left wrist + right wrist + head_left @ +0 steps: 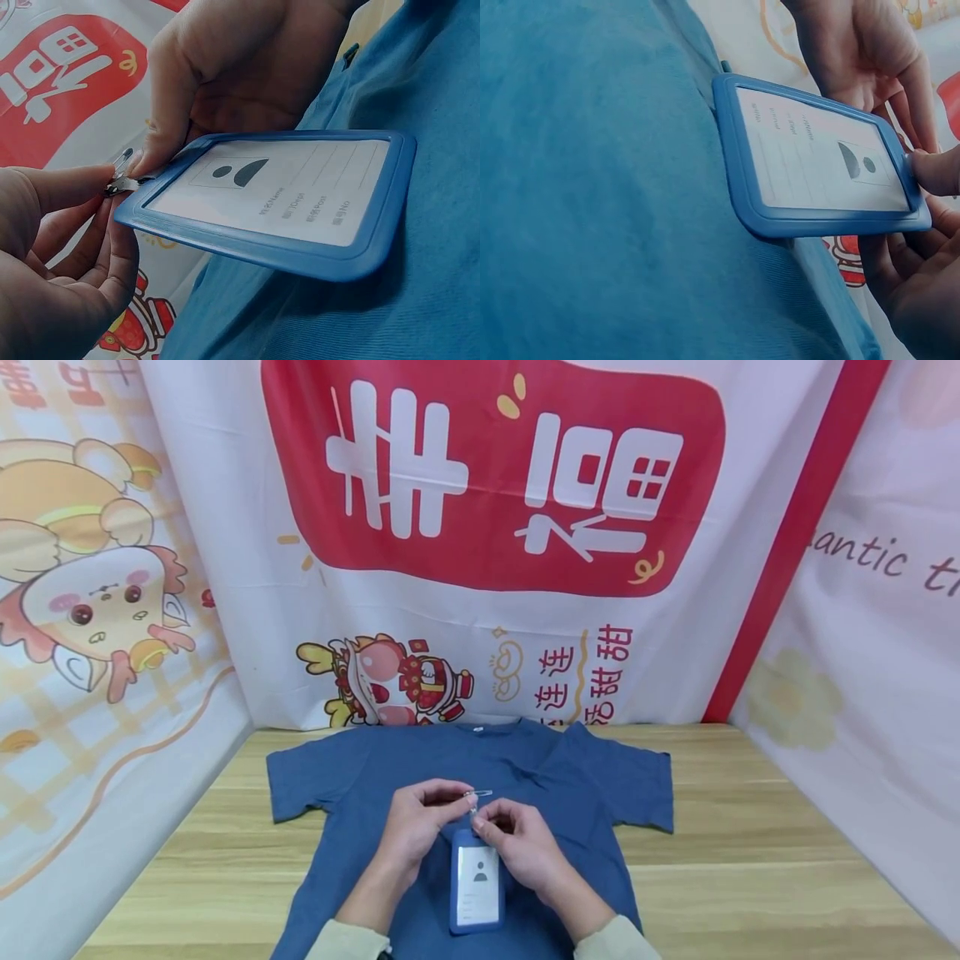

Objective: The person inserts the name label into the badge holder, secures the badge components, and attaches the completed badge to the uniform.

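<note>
A blue-framed badge holder [454, 893] with a white card [292, 202] inside hangs below both hands, over a dark blue T-shirt [360, 843]. At its top is a metal clip [124, 184] with a safety pin [483, 792]. My left hand [412, 825] pinches the clip by the pin between thumb and fingertips. My right hand [527, 847] pinches the short strap just above the holder, its thumb on top. In the right wrist view the holder [742, 180] tilts over the shirt, and its top edge meets the fingers, which partly hide the clip.
The T-shirt lies spread on a wooden table [750, 860], its collar [480, 728] toward the back and sleeves out to the sides. A printed cloth [487, 602] hangs behind the table, with more printed cloth at the left and right.
</note>
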The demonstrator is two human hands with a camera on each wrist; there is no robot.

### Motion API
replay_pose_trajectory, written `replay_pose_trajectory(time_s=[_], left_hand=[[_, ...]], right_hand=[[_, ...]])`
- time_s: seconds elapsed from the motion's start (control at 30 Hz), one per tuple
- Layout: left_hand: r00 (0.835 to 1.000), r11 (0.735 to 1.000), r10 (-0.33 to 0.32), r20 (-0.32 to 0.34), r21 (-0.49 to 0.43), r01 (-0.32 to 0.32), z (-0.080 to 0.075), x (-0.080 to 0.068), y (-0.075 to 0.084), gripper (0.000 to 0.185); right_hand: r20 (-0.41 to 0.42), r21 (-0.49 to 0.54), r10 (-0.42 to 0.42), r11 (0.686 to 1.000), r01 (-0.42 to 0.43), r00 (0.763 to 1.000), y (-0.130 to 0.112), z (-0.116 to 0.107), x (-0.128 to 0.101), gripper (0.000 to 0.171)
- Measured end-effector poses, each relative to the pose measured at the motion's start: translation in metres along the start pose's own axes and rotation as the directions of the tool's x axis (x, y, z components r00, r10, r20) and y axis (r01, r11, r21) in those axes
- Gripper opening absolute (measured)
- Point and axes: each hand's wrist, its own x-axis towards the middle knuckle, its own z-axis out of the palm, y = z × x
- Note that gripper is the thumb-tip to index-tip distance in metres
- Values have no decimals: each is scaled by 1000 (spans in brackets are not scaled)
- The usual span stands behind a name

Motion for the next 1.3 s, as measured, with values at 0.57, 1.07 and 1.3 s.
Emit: replay_pose_trajectory(time_s=[0.57, 1.07, 1.3], left_hand=[[1000, 1000, -10, 0, -7, 10, 0, 0, -3, 31], [1000, 1000, 7, -14, -25, -8, 1, 0, -4, 27], [1000, 1000, -4, 2, -31, 4, 2, 0, -2, 31]], right_hand=[[-29, -30, -18, 999, 17, 999, 0, 3, -1, 17], [-65, -36, -41, 999, 39, 997, 1, 5, -1, 14], [-112, 15, -17, 1000, 19, 994, 0, 5, -1, 16]])
